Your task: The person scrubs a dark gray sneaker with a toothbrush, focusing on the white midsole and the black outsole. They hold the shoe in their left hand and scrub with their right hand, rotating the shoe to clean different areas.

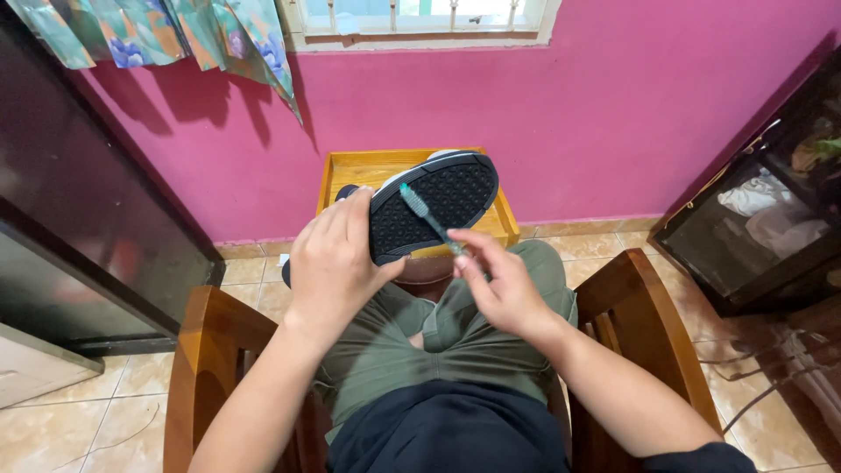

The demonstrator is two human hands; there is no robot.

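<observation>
While the person sits in a wooden armchair (639, 289) facing a pink wall (613, 105), with a small yellow wooden tray-like stand (350, 166) just beyond the knees, the shoe (434, 206) is held up over the lap with its dark patterned sole turned toward the camera. Its long axis runs diagonally, from the heel end low at the left, buried in the left hand (337, 263), up to the toe end at the upper right, above the stand. The left hand is closed around that lower end of the shoe, fingers wrapped over the edge and thumb against the sole. The right hand (499, 285) sits below and to the right of the shoe, its fingers pinched shut on the handle of a teal toothbrush (427, 215). The brush lies across the sole on a slant that crosses the shoe's long axis, handle low at the right, bristle head up and to the left, resting on the tread near the middle of the sole. The right hand is therefore the one nearer the toe half, the left the heel half.
</observation>
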